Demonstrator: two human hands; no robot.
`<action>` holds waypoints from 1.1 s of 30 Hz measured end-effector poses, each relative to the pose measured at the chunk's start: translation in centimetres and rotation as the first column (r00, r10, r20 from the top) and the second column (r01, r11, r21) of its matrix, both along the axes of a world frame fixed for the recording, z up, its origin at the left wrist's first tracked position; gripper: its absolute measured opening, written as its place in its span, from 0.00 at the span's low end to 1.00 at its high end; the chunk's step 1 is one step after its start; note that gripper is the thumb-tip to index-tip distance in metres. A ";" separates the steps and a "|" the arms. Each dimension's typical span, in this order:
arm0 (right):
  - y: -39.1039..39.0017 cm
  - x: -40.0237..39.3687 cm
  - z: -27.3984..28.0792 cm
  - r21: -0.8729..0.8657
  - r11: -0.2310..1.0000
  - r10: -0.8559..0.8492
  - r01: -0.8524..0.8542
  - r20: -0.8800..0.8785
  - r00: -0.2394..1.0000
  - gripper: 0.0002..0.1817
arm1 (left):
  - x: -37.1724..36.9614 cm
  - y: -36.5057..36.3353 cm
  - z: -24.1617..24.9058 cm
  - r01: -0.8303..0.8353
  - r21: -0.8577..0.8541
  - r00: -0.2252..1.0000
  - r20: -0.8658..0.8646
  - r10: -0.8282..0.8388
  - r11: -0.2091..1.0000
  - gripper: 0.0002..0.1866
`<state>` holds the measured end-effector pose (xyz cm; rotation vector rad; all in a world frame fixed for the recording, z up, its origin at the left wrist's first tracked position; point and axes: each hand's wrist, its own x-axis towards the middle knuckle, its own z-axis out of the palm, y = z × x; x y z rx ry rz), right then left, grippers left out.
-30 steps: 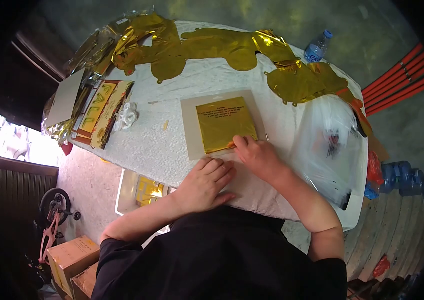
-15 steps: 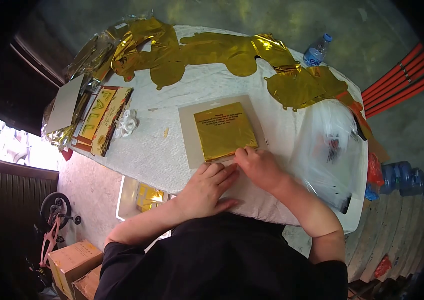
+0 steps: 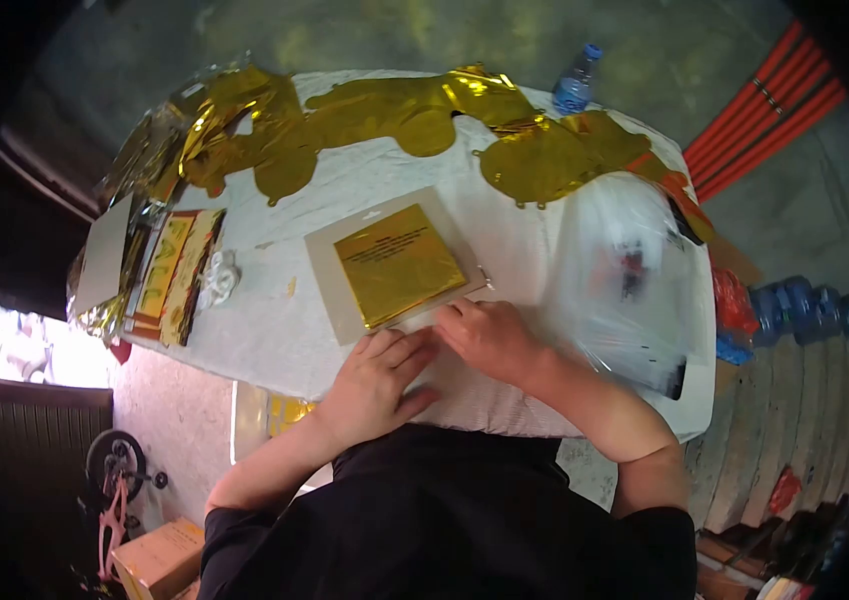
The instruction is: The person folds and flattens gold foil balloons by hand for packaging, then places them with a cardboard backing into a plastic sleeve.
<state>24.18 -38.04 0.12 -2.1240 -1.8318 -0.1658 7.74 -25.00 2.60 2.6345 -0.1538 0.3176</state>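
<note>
A folded gold foil square with dark printed text lies on a grey card with a hanging slot at its top edge. My left hand rests at the card's lower edge, fingers together and thumb apart; what it touches there is hidden. My right hand is at the lower right corner of the card, its fingers drawn together in a pinch on something too small to make out. The fingertips of both hands are close to each other.
Unfolded gold foil stretches along the table's far side. A water bottle stands at the far right. Clear plastic bags lie at right. At left are printed packs, white ribbon rolls and a grey card stack.
The view has turned and shifted, so the table and its things appear further left. Both hands stay at the card's lower edge, and the foil square still lies on the card.
</note>
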 end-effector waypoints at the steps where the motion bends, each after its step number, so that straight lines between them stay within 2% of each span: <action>1: -0.9 0.3 0.7 0.031 0.999 0.025 -0.023 -0.052 0.998 0.07 | 0.2 0.1 0.0 -0.003 -0.008 1.000 0.025 0.003 1.000 0.25; 2: -1.9 0.9 1.5 0.029 1.000 0.000 0.001 -0.043 0.999 0.07 | 0.2 0.1 0.1 0.022 -0.010 0.999 0.035 -0.021 1.000 0.25; 4: -4.4 2.9 3.0 0.123 0.985 -0.107 0.117 -0.090 0.990 0.08 | 0.6 0.4 0.2 0.002 -0.070 0.994 0.106 0.006 0.998 0.19; 6: -6.9 5.8 4.1 0.142 0.942 -0.304 0.304 -0.025 0.952 0.06 | 1.1 1.2 0.5 0.013 -0.059 0.988 0.155 -0.004 0.998 0.16; 8: -9.4 9.0 5.0 0.203 0.829 -0.529 0.521 -0.016 0.849 0.05 | 1.8 1.7 1.0 -0.050 -0.032 0.975 0.216 0.055 0.998 0.10; 10: -11.9 12.3 4.7 0.116 0.721 -0.684 0.683 -0.039 0.729 0.08 | 2.9 2.4 1.0 -0.080 0.003 0.972 0.222 0.077 0.997 0.10; 12: -12.8 14.5 3.3 0.111 0.698 -0.708 0.708 -0.044 0.705 0.08 | 3.7 3.1 0.6 -0.145 0.044 0.966 0.224 0.131 0.988 0.10; 13: -12.7 15.0 3.0 0.101 0.666 -0.738 0.739 -0.051 0.672 0.08 | 4.1 3.3 0.0 -0.126 0.006 0.975 0.185 0.123 0.992 0.10; 15: -12.3 15.2 2.3 0.089 0.691 -0.719 0.718 -0.025 0.695 0.08 | 4.4 3.7 -0.9 -0.133 -0.028 0.981 0.138 0.135 0.991 0.10; 17: -12.2 15.5 1.8 0.076 0.706 -0.706 0.704 0.000 0.708 0.08 | 4.4 3.9 -1.6 -0.114 0.039 0.976 0.189 0.104 0.993 0.09; 19: -12.3 16.0 1.5 0.012 0.738 -0.670 0.675 0.129 0.731 0.07 | 4.2 3.8 -2.0 -0.138 0.033 0.966 0.226 0.127 0.990 0.07; 20: -12.3 16.2 1.4 0.012 0.744 -0.664 0.669 0.125 0.737 0.07 | 4.1 3.8 -2.1 -0.134 0.050 0.963 0.244 0.118 0.990 0.07; 22: -12.2 16.3 1.6 -0.070 0.756 -0.595 0.651 0.340 0.728 0.06 | 4.0 3.9 -2.4 -0.133 0.069 0.959 0.262 0.110 0.989 0.06; 26: -12.3 15.2 3.9 -0.117 0.807 -0.485 0.578 0.425 0.764 0.06 | 4.1 4.0 -2.6 -0.167 0.041 0.944 0.295 0.148 0.985 0.05; 28: -11.8 13.0 6.1 -0.031 0.824 -0.535 0.566 0.291 0.794 0.05 | 4.1 4.1 -2.5 -0.185 0.003 0.944 0.280 0.177 0.983 0.04; 29: -11.4 11.6 7.0 -0.037 0.824 -0.533 0.566 0.292 0.795 0.05 | 4.1 4.1 -2.4 -0.208 -0.013 0.943 0.262 0.204 0.978 0.03; 30: -10.8 9.9 7.8 0.020 0.870 -0.493 0.493 0.011 0.870 0.05 | 4.2 4.0 -2.5 -0.227 -0.029 0.943 0.243 0.227 0.973 0.02; 31: -10.2 8.5 8.0 0.099 0.895 -0.397 0.434 -0.265 0.879 0.06 | 4.2 4.0 -2.6 -0.222 -0.032 0.945 0.240 0.223 0.974 0.02; 33: -9.3 6.6 6.5 0.154 0.973 -0.095 0.173 -0.416 0.904 0.08 | 4.2 4.0 -2.7 -0.256 -0.021 0.937 0.243 0.253 0.967 0.02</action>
